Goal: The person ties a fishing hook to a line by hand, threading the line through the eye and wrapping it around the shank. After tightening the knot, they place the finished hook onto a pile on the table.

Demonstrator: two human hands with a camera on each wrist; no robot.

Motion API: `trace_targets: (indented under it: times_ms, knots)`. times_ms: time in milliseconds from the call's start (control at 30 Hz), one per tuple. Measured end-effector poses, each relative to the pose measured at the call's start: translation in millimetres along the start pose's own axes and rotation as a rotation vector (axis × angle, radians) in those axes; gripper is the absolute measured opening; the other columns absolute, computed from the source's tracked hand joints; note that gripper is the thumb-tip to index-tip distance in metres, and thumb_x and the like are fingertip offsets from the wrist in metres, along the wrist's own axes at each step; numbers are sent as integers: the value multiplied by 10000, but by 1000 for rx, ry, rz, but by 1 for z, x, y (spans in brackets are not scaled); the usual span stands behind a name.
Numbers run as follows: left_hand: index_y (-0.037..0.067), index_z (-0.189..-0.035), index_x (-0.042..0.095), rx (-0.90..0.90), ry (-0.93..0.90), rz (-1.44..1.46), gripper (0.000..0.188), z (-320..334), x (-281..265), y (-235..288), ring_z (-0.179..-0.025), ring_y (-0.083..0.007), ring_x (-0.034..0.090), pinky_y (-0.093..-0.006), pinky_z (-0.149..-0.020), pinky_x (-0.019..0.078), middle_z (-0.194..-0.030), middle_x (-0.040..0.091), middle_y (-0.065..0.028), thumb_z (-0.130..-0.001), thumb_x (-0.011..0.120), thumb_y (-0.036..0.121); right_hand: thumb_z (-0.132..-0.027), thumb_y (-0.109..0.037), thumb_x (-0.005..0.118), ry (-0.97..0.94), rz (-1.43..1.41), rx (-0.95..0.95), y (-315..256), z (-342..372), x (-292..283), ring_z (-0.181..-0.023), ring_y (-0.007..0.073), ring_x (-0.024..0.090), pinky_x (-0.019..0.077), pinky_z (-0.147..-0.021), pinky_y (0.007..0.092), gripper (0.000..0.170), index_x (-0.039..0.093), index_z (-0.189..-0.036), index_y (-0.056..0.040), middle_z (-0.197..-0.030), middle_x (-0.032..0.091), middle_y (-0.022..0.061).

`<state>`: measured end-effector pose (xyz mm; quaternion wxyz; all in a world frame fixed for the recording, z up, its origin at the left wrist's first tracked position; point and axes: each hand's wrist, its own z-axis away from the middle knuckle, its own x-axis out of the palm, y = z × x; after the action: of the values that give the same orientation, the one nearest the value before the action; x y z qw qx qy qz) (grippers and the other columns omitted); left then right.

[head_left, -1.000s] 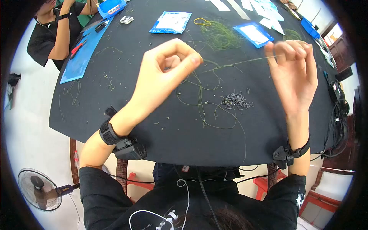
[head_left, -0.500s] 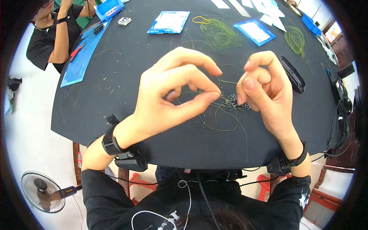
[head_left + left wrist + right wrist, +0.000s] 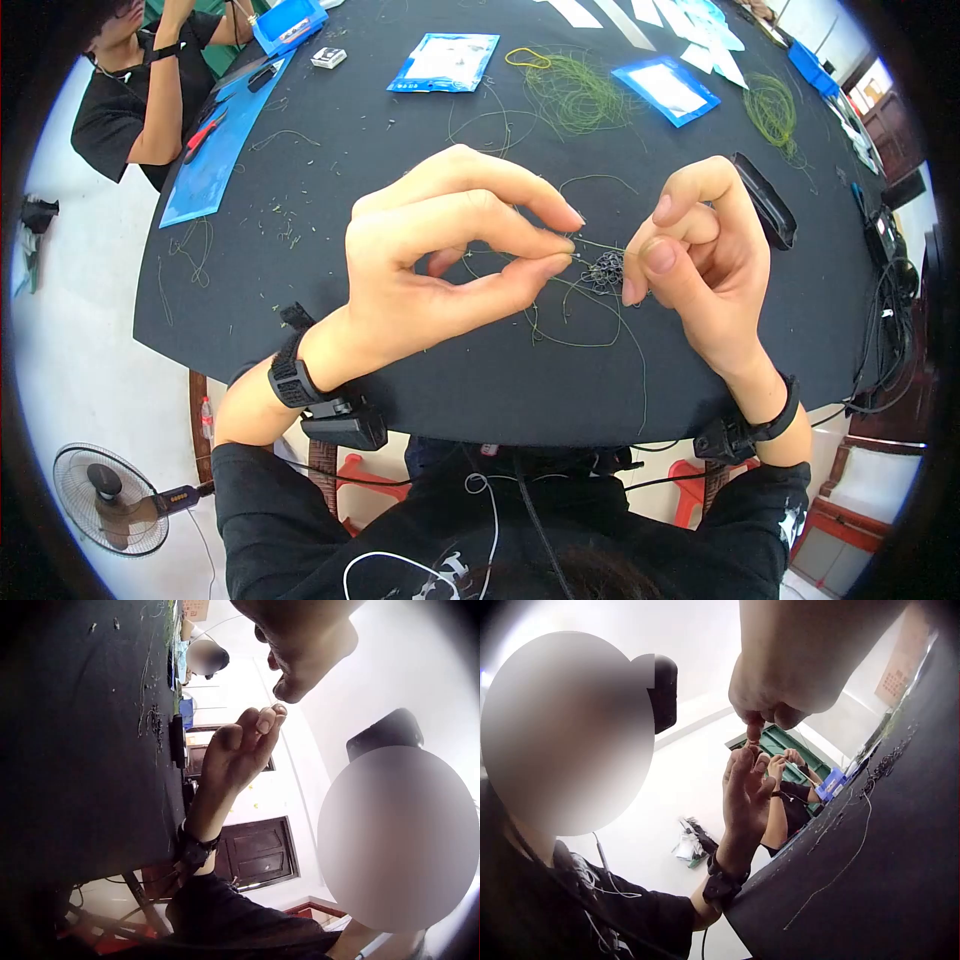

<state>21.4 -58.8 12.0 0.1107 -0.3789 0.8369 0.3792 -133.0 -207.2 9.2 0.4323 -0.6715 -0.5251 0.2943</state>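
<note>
In the head view, the left hand (image 3: 440, 250) pinches the end of a thin green line (image 3: 598, 243) between thumb and forefinger; a tiny pale thing at those fingertips is too small to identify. Close on its right, the right hand (image 3: 705, 270) has its fingers curled and thumb folded in, pinching the line, though the contact is mostly hidden. A pile of small dark hooks (image 3: 604, 272) lies on the table behind and between the hands. Both wrist views show the fingertips of the left hand (image 3: 744, 787) and right hand (image 3: 244, 754) nearly meeting above the table.
On the black table (image 3: 480, 380) lie loose line, a green coil (image 3: 575, 92), another coil (image 3: 770, 108), blue-edged packets (image 3: 445, 62) and a black case (image 3: 765, 200) beside the right hand. Another person (image 3: 150, 100) sits at the far left by a blue mat (image 3: 215, 160).
From the upper right, the right hand has come down and left towards the left hand, which has moved slightly right and down. The line stretched between them is no longer taut.
</note>
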Motion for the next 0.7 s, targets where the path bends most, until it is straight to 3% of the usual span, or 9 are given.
trace_targets:
  times_ms: [333,533,633,700]
  knots:
    - [35,-731,618,-33,-26,-5,132,1,0,-1,-712,-139,558,-231,-595,429,-859,657,-107,-647,693,-34,-860,5,538,-36,29,52,-1,1,-2,-608,47,555,318,-446,128,160,425,-972,-15,-690,565,35]
    - [42,-738,613,-55,-26,28,114,1,-1,1,-634,-102,476,-203,-531,358,-826,654,-101,-670,686,-12,-860,3,537,-51,48,71,3,-1,-1,-604,45,552,324,-442,137,161,437,-987,-3,-695,568,27]
    - [46,-743,608,-75,-32,22,99,4,-2,-1,-628,-84,432,-190,-514,316,-827,646,-95,-689,677,0,-836,0,573,49,128,38,14,-1,5,-580,40,540,353,-446,164,131,494,-940,-6,-688,567,14]
    - [46,-748,605,-141,-3,78,95,5,0,-3,-646,-78,427,-185,-518,312,-838,639,-89,-697,670,0,-795,-7,616,-97,452,162,10,2,4,-574,43,535,385,-469,196,88,545,-847,-16,-671,561,19]
